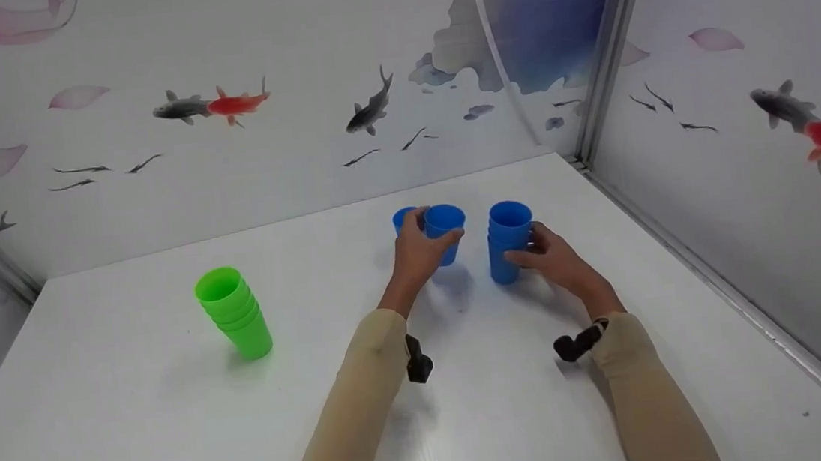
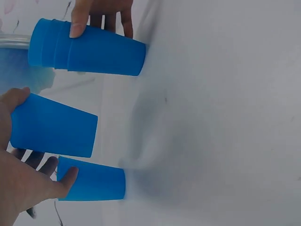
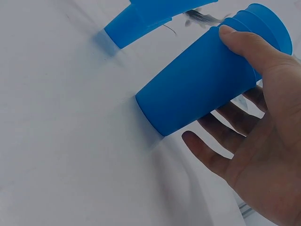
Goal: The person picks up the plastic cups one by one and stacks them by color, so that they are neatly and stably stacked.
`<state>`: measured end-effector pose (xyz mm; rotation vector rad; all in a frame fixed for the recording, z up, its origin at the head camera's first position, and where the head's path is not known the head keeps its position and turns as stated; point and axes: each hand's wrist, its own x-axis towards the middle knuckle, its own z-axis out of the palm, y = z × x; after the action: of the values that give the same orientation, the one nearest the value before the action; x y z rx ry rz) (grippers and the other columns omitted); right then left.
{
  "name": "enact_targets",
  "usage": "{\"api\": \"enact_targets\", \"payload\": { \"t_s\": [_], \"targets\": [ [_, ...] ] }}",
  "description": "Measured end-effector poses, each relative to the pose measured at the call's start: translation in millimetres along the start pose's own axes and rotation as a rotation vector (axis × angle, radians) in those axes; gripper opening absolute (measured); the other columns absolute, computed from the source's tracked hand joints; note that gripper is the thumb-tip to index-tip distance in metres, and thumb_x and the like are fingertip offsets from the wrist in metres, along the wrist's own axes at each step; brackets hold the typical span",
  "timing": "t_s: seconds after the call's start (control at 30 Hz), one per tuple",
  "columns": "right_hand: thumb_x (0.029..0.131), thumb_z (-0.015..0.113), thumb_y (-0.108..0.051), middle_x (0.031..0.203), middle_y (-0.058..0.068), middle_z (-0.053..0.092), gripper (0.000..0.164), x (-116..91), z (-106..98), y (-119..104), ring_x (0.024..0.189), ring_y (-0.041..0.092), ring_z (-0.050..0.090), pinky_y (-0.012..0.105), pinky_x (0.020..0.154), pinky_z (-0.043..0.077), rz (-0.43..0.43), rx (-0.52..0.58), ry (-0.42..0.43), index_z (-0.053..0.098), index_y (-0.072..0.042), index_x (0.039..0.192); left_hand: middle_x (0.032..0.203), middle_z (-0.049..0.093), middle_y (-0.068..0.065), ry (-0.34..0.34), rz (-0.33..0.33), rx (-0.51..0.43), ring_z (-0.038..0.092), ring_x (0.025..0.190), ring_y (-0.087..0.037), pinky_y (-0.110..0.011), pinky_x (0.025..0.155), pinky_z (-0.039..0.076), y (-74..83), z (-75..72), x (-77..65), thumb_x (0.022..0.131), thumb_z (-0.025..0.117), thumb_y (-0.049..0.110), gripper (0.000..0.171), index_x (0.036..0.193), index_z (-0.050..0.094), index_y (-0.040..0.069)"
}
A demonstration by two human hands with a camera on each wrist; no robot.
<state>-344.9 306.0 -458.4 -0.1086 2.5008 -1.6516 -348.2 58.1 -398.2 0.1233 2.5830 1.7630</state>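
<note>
My left hand (image 1: 420, 251) holds a single blue cup (image 1: 446, 225) by its side, raised off the table in the left wrist view. Behind that hand a second blue cup (image 2: 96, 182) stands upright on the table; one finger overlaps its rim, and I cannot tell whether they touch. To the right, a stack of nested blue cups (image 1: 505, 255) stands upright. My right hand (image 1: 554, 256) grips the stack near its rims, thumb on the near side in the right wrist view, with the other fingers partly hidden behind.
A stack of nested green cups (image 1: 242, 318) stands, looking tilted, on the left of the white table (image 1: 175, 449). Printed wall panels (image 1: 272, 40) close in the back and both sides. Each wrist carries a small black device (image 1: 417, 361).
</note>
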Motion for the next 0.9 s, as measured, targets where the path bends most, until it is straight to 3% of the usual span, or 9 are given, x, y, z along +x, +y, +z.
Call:
{"api": "enact_targets", "payload": {
  "t_s": [0.37,0.63,0.9],
  "targets": [
    [0.087,0.070,-0.058,0.166,0.017,0.023,0.100,-0.5,0.6,-0.7,0.152,0.042,0.026,0.061,0.120,0.028,0.015,-0.020,0.005,0.016,-0.016,0.160,0.155,0.044,-0.013,-0.046,0.072,0.016,0.043,0.144,-0.030,-0.050,0.118,0.039,36.8,-7.1,-4.6,0.091,0.074,0.037,0.076,0.151,0.034,0.012],
    [0.086,0.070,-0.060,0.166,0.016,0.024,0.101,0.3,1.4,1.5,0.152,0.042,0.025,0.062,0.120,0.026,0.012,-0.024,0.002,0.016,-0.017,0.160,0.155,0.045,-0.013,-0.069,0.153,0.007,0.044,0.144,-0.030,-0.049,0.117,0.040,63.5,-2.8,-5.8,0.093,0.072,0.037,0.074,0.152,0.034,0.012],
    [0.084,0.072,-0.060,0.164,0.014,0.030,0.101,1.0,0.3,0.0,0.149,0.039,0.033,0.058,0.119,0.032,0.011,-0.003,0.001,0.019,-0.018,0.159,0.156,0.044,-0.010,-0.081,0.205,0.001,0.046,0.143,-0.028,-0.045,0.115,0.043,88.9,8.2,-9.4,0.093,0.070,0.039,0.074,0.152,0.033,0.014]
  ]
}}
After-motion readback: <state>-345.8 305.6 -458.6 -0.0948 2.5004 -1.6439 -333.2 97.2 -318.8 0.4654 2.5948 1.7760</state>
